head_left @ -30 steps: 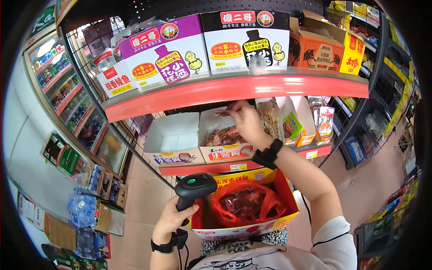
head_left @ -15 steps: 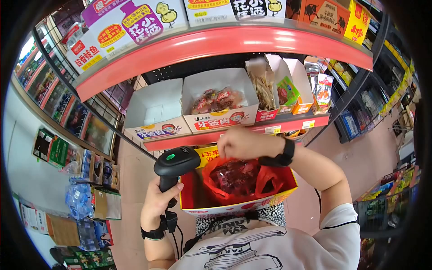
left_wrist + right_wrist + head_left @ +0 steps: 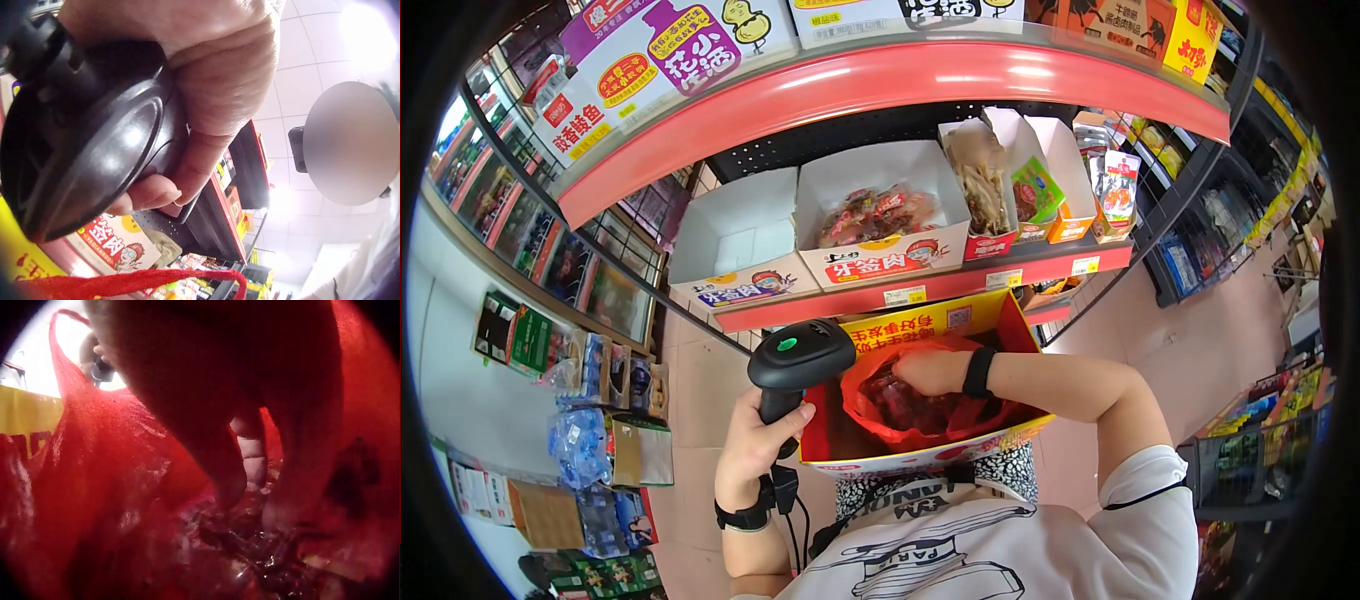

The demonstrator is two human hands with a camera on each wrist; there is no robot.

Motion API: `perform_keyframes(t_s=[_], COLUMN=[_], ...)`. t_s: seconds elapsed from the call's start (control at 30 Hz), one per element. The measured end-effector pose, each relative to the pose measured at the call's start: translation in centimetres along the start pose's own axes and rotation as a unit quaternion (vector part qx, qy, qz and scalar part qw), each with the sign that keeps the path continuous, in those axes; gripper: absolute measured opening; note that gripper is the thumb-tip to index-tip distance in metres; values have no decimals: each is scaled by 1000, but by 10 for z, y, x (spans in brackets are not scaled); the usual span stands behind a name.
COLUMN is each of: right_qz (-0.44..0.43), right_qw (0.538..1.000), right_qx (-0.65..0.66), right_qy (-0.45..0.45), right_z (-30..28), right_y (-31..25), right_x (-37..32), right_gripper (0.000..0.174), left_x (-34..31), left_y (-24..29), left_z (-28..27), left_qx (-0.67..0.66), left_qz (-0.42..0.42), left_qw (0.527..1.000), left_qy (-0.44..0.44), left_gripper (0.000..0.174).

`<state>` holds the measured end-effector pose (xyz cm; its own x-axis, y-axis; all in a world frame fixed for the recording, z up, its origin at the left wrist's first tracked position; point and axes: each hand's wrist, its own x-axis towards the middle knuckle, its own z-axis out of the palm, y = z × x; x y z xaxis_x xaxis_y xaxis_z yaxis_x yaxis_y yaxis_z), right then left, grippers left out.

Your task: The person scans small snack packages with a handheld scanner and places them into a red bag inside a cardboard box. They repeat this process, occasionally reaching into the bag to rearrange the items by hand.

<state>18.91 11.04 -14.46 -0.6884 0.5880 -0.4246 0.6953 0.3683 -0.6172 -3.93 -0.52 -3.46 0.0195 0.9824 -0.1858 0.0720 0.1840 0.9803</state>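
Note:
In the head view my left hand (image 3: 752, 445) grips the handle of a black barcode scanner (image 3: 802, 352) upright, thumb across it. The left wrist view shows the scanner's glossy head (image 3: 119, 150) up close. My right hand (image 3: 930, 371) reaches down inside a red plastic bag (image 3: 862, 388), fingers partly hidden there. In the right wrist view its thumb and fingers point down, tips apart, at shiny dark-red snack packets (image 3: 265, 559). The bag sits in a yellow-and-red carton (image 3: 900, 326) held before the person's body.
Ahead, a lower shelf carries a white box (image 3: 880, 261) of similar red snack packets, beside a white box (image 3: 745, 275) with bare white inside. A red-edged upper shelf (image 3: 880, 85) overhangs them. Cartons and bottle packs (image 3: 580, 445) stand on the floor at left.
My right hand has come down from the snack box on the shelf, over the carton, and into the red bag. The view has tilted downward; the left hand still holds the scanner.

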Motion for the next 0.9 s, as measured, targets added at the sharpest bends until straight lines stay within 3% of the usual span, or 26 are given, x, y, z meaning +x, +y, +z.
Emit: perform_keyframes(t_s=[0.13, 0.23, 0.3, 0.43, 0.5, 0.53, 0.73, 0.8, 0.87, 0.9], right_qz=[-100, -132, -165, -168, -155, -156, -132, -126, -90, -64], right_qw=[993, 989, 971, 976, 946, 945, 961, 968, 974, 980], right_qx=[-37, -63, -173, -98, -285, -286, -232, -106, -42, 101], right_qy=[39, -12, 26, 93, -26, -26, 78, 190, 204, 161], right_z=[11, -4, 3, 26, 16, 13, -23, -47, -79, -92], right_y=[13, 2, 13, 27, 9, 7, -2, -10, -29, -32], right_x=[4, -4, 1, 6, -2, -4, -25, -45, -77, -85], right_gripper=[15, 18, 18, 16, 19, 19, 16, 9, 10, 7], left_x=[2, 2, 3, 4, 4, 5, 4, 5, 6, 6], left_y=[0, 0, 1, 3, 3, 3, 11, 16, 21, 23], left_z=[2, 1, 1, 5, 5, 4, -4, -7, -9, -8], left_qx=[-3, 1, 3, 0, 11, 12, 15, 31, 35, 41], left_qz=[2, -2, 3, 7, -2, 0, 19, 24, 25, 22], left_qw=[1000, 1000, 1000, 1000, 1000, 1000, 1000, 999, 999, 999], left_qy=[-3, -8, -6, -13, -19, -17, -7, -5, -8, -15], left_gripper=[18, 19, 18, 18, 18, 18, 18, 18, 18, 17])
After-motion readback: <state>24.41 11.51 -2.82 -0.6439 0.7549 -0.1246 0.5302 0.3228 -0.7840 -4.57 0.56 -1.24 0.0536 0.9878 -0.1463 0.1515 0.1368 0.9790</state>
